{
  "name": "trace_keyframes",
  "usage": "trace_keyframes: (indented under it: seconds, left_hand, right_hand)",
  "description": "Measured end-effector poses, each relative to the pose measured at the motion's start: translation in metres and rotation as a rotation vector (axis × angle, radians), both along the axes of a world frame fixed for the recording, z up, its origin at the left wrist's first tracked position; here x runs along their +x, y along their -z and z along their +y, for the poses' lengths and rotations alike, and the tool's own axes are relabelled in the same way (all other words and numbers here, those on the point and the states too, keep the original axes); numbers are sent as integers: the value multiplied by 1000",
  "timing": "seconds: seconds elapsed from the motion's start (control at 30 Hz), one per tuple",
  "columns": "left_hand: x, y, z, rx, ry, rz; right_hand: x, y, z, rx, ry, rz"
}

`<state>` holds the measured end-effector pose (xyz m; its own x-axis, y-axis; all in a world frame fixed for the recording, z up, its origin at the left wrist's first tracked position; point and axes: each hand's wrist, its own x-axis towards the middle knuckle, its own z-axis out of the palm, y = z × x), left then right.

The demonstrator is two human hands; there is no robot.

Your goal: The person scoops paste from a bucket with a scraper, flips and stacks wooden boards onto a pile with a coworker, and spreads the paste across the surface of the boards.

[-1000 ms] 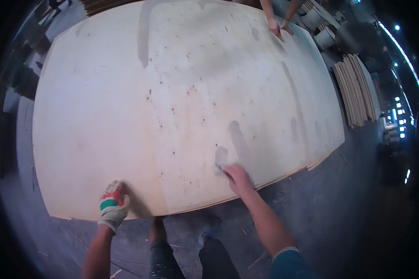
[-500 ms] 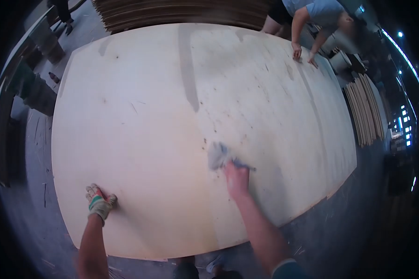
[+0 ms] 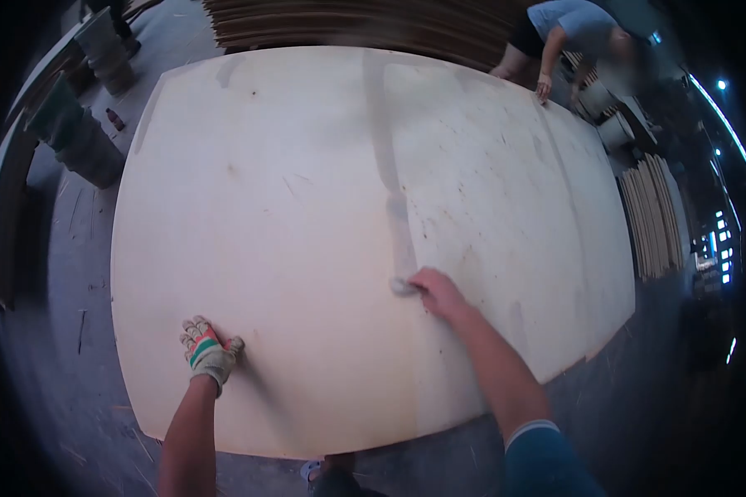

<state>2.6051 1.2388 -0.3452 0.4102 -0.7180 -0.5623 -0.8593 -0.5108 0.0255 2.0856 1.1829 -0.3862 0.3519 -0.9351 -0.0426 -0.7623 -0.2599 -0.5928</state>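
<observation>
A large pale plywood sheet point(image 3: 273, 248) spreads out before me, with a grey strip of filler point(image 3: 377, 124) running down its seam. My right hand point(image 3: 437, 291), bare, closes around a putty knife whose greyish, smeared blade point(image 3: 403, 287) meets the sheet at the lower end of that strip. Most of the knife's handle is hidden by the fingers. My left hand point(image 3: 210, 352), in a white glove with green and red bands, rests on the sheet's near left part with its fingers spread and nothing in it.
At the far right edge another person point(image 3: 568, 33) bends over the sheet, a hand on it. Brown stacked sheets point(image 3: 356, 25) stand behind. Buckets point(image 3: 615, 131) and stacked boards point(image 3: 651, 215) are at right; tall bins point(image 3: 83, 145) and a bottle point(image 3: 115, 119) at left.
The filler strip now reaches further down the seam toward me. My right hand has tilted the putty knife down onto the sheet. The view has shifted a little; my left hand stays spread.
</observation>
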Motion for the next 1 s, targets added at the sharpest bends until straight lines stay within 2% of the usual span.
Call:
trace_keyframes:
  seconds: [0.17, 0.27, 0.4, 0.5, 0.63, 0.73, 0.8, 0.83, 0.87, 0.9, 0.93, 1.0]
  left_hand:
    - [1, 11, 11, -32, 34, -50]
    - [3, 17, 16, -73, 43, -26]
    - [5, 24, 16, -73, 38, -41]
    - [9, 26, 19, -110, 42, -29]
    - [32, -2, 14, -20, 167, 86]
    - [124, 15, 26, -4, 8, 1013]
    - [178, -3, 67, -477, 366, 567]
    - [207, -1, 94, -556, 234, 603]
    - [234, -17, 121, -597, 315, 493]
    - [273, -7, 157, -603, 240, 522]
    - [289, -29, 188, -520, 26, 587]
    - [371, 16, 280, -554, -238, 725]
  right_hand:
    - [28, -19, 208, 42, 82, -89]
    - [38, -13, 328, 37, 189, -49]
    - [113, -11, 428, -10, 600, 68]
    - [183, -16, 416, 100, 756, 42]
    - [258, -28, 398, 132, 969, -375]
    - [312, -42, 383, 136, 1206, -584]
    - [330, -34, 361, 356, 1272, -617]
    - [338, -21, 347, 465, 1301, -634]
    - [343, -3, 321, 324, 1207, -758]
    - [349, 15, 296, 195, 1095, -889]
    - [353, 13, 254, 340, 1190, -1008]
    - [365, 37, 193, 297, 1139, 92]
